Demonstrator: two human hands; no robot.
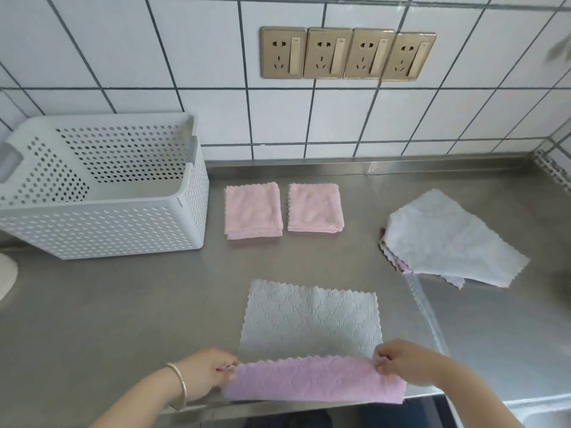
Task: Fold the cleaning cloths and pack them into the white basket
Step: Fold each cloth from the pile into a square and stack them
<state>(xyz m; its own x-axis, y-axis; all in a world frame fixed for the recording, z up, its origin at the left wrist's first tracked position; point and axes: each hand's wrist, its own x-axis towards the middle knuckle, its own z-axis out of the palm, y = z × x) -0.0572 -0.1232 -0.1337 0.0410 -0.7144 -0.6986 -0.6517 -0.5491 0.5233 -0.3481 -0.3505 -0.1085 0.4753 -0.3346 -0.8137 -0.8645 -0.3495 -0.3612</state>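
Observation:
A cloth (pixel 310 322), grey on top and pink beneath, lies flat near the counter's front edge. Its near edge is lifted and turned back, so a pink band shows. My left hand (pixel 205 373) pinches the near-left corner and my right hand (pixel 404 359) pinches the near-right corner. Two folded pink cloths (pixel 252 211) (pixel 315 208) lie side by side farther back. A loose pile of unfolded cloths (pixel 445 239), grey on top, sits at the right. The white perforated basket (pixel 102 230) stands at the back left, and I see no cloth inside it.
The steel counter (pixel 123 304) meets a white tiled wall carrying a row of gold sockets (pixel 347 54). A white rounded object (pixel 6 279) shows at the left edge. A sink rim (pixel 537 406) appears at the bottom right corner.

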